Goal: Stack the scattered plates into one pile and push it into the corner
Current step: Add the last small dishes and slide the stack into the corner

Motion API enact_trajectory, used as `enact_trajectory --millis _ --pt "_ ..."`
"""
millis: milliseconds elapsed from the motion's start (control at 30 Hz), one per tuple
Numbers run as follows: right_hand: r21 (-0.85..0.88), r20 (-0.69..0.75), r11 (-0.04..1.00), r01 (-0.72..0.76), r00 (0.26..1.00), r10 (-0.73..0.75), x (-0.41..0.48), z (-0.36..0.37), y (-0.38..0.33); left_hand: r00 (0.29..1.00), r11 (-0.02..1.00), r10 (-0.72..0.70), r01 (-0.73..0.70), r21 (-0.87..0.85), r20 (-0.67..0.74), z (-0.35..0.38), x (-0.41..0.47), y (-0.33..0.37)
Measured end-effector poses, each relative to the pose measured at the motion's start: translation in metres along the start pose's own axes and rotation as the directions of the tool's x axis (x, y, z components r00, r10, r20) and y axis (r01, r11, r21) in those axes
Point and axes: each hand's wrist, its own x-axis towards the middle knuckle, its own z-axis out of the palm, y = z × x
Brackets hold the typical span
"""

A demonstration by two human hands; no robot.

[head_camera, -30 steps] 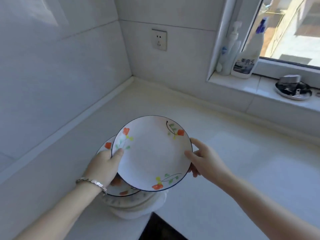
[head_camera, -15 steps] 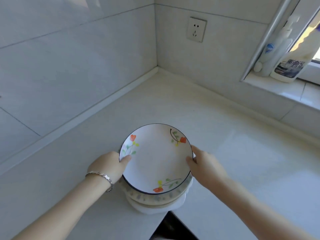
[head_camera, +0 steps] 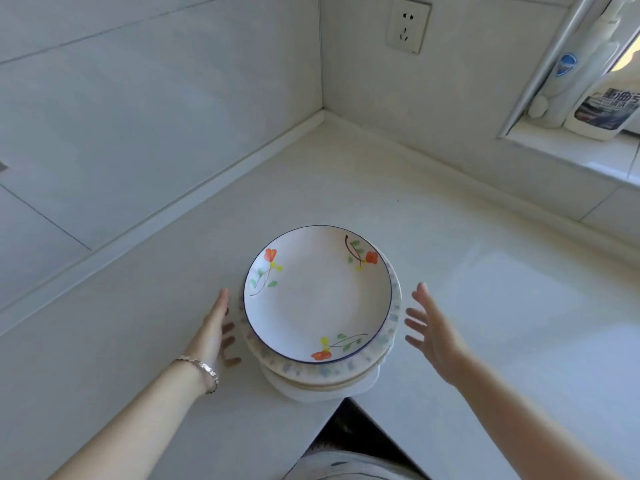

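A pile of plates (head_camera: 322,370) stands on the white counter (head_camera: 485,306) near its inner front edge. On top lies a white plate with orange flowers and a thin blue rim (head_camera: 317,292). Under it I see paler plates with blue-grey speckled rims. My left hand (head_camera: 216,329) is just left of the pile, fingers straight, a bracelet on the wrist. My right hand (head_camera: 431,329) hovers a little to the right of the pile, fingers spread. Neither hand holds a plate.
The counter corner (head_camera: 323,114), where two tiled walls meet, lies beyond the pile. A wall socket (head_camera: 408,24) sits above it. Two cleaner bottles (head_camera: 588,95) stand on the window sill at the right. A dark gap (head_camera: 349,431) opens at the counter's front edge.
The flowered plate was lowered from the air onto the pile. Both hands have let go of its rim and opened out to either side.
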Motion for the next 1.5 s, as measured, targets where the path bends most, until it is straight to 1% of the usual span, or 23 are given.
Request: enact_trajectory --millis 33,67,133,200,267,367,433,467,600,667,800,867,967,1000,1100,1167,1233,1300,1367,1500 --pt "0.068 0.015 0.992 -0.104 0.995 0.103 0.008 -0.004 0.010 0.996 0.995 -0.093 0.093 -0.047 0.002 -0.003 0.007 -0.010" --pt "0.097 0.031 0.977 -0.190 0.982 0.188 0.015 -0.005 0.021 0.986 0.985 -0.164 0.165 -0.053 0.015 -0.006 0.013 -0.019" --pt "0.104 0.070 0.948 -0.301 0.953 0.295 0.023 -0.002 0.035 0.958 0.958 -0.272 0.279 -0.071 0.094 -0.009 0.019 -0.034" --pt "0.117 0.072 0.940 -0.319 0.947 0.313 0.026 0.005 0.039 0.921 0.919 -0.335 0.366 -0.148 0.197 -0.008 0.021 -0.040" --pt "0.151 0.039 0.941 -0.302 0.953 0.300 0.029 0.008 0.041 0.898 0.889 -0.350 0.408 -0.209 0.266 -0.007 0.021 -0.041" --pt "0.233 0.018 0.926 -0.298 0.953 0.303 0.034 0.009 0.043 0.898 0.873 -0.339 0.412 -0.262 0.281 -0.005 0.024 -0.044" --pt "0.281 0.003 0.914 -0.293 0.953 0.304 0.039 0.006 0.049 0.880 0.840 -0.342 0.444 -0.312 0.329 -0.002 0.023 -0.046" --pt "0.285 -0.002 0.911 -0.298 0.950 0.311 0.041 0.004 0.053 0.870 0.823 -0.343 0.460 -0.333 0.355 0.001 0.021 -0.045" --pt "0.306 -0.007 0.904 -0.297 0.949 0.315 0.048 0.002 0.055 0.856 0.772 -0.348 0.493 -0.401 0.382 0.003 0.032 -0.044" --pt "0.300 -0.021 0.906 -0.299 0.947 0.320 0.052 0.002 0.052 0.837 0.747 -0.366 0.525 -0.408 0.407 -0.001 0.043 -0.047" --pt "0.277 0.000 0.917 -0.287 0.954 0.298 0.069 0.001 0.055 0.841 0.728 -0.399 0.533 -0.432 0.366 0.000 0.060 -0.052" --pt "0.236 -0.033 0.936 -0.261 0.961 0.276 0.077 0.004 0.051 0.836 0.711 -0.402 0.542 -0.447 0.375 0.002 0.066 -0.052" --pt "0.228 -0.077 0.943 -0.243 0.961 0.267 0.097 0.008 0.040 0.834 0.716 -0.393 0.542 -0.440 0.388 0.006 0.075 -0.041" --pt "0.247 -0.093 0.940 -0.234 0.960 0.263 0.103 0.008 0.035 0.828 0.711 -0.394 0.550 -0.439 0.400 0.009 0.078 -0.036" --pt "0.295 -0.081 0.929 -0.225 0.962 0.259 0.122 0.007 0.022 0.819 0.708 -0.386 0.558 -0.433 0.425 0.021 0.089 -0.018" --pt "0.270 -0.088 0.939 -0.214 0.965 0.246 0.135 0.007 0.009 0.819 0.711 -0.380 0.556 -0.431 0.429 0.029 0.100 -0.005" --pt "0.197 -0.108 0.962 -0.191 0.971 0.215 0.152 0.006 -0.006 0.822 0.708 -0.376 0.553 -0.439 0.428 0.036 0.113 0.008" --pt "0.147 -0.098 0.975 -0.168 0.978 0.183 0.166 0.010 -0.023 0.823 0.710 -0.377 0.552 -0.437 0.426 0.044 0.126 0.022" --pt "0.146 -0.094 0.981 -0.130 0.985 0.145 0.180 0.014 -0.041 0.835 0.717 -0.380 0.538 -0.443 0.398 0.053 0.137 0.038" --pt "0.089 -0.048 0.988 -0.130 0.990 0.135 0.212 0.015 -0.074 0.872 0.726 -0.365 0.486 -0.487 0.327 0.074 0.150 0.074"
